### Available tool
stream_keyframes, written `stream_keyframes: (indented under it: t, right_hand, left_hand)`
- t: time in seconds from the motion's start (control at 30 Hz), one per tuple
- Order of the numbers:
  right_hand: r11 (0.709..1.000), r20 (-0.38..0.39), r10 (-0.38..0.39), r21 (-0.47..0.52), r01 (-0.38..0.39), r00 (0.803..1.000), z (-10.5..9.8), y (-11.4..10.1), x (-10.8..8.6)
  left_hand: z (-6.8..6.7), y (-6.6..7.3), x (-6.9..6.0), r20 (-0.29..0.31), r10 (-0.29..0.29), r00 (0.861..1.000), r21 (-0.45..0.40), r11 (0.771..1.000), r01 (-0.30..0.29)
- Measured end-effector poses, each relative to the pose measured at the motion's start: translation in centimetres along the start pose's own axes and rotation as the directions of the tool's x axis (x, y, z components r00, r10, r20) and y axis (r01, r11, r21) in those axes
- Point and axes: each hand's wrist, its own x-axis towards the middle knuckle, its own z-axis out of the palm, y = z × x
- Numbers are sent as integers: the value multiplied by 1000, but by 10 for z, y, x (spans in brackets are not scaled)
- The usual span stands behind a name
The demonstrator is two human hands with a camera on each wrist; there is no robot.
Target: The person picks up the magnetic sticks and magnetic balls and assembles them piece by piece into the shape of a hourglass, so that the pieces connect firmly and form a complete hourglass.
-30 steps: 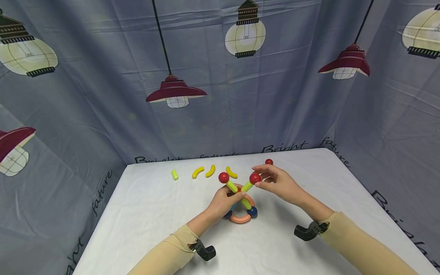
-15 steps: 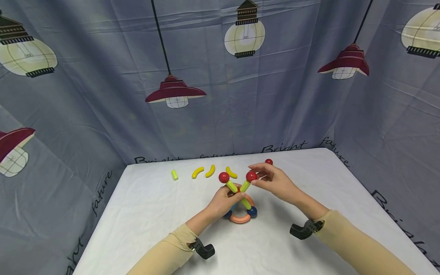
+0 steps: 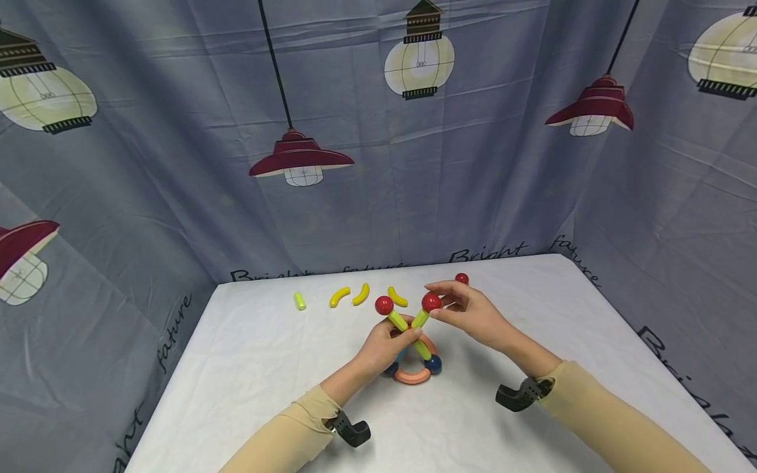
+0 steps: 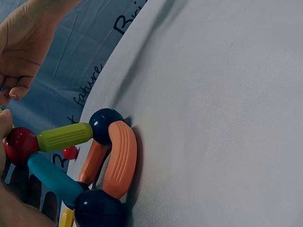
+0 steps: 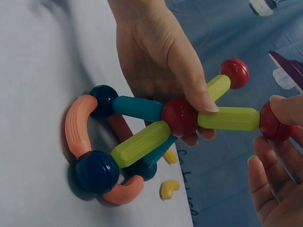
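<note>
My left hand [image 3: 381,345] holds a magnetic stick-and-ball structure at its central red ball [image 5: 179,117], thumb on the near side and fingertips below. Two light green sticks rise from that ball in a V. One ends in a red ball [image 3: 384,305] standing free on the left. At the other's end, thumb and fingers of my right hand [image 3: 479,318] pinch a red ball [image 3: 431,301], which touches the green stick [image 5: 229,118]. Below, a green stick [image 5: 140,144] and teal sticks [image 5: 138,108] lead down to dark blue balls [image 5: 97,172], joined by curved orange pieces [image 5: 80,125] on the table.
On the white table [image 3: 266,368], a short green stick [image 3: 299,301] lies at the back left. Several curved yellow pieces [image 3: 340,297] lie along the back. Another red ball [image 3: 462,278] sits behind my right hand. A patterned curtain [image 3: 355,217] surrounds the table's back and sides.
My right hand has shifted slightly left and up with the red ball, and the green stick under it stands steeper. My left hand and the base have stayed in place.
</note>
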Motion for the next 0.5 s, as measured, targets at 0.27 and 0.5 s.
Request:
stream_keyframes:
  t: [0.27, 0.5]
  right_hand:
    - [1000, 7, 3, 22, -4, 1000, 0, 3, 2]
    - [999, -65, 21, 52, -18, 998, -2, 21, 15]
  left_hand:
    - [-1, 2, -1, 1, 12, 1000, 6, 1000, -12]
    - [-1, 2, -2, -20, 2, 1000, 28, 1000, -2]
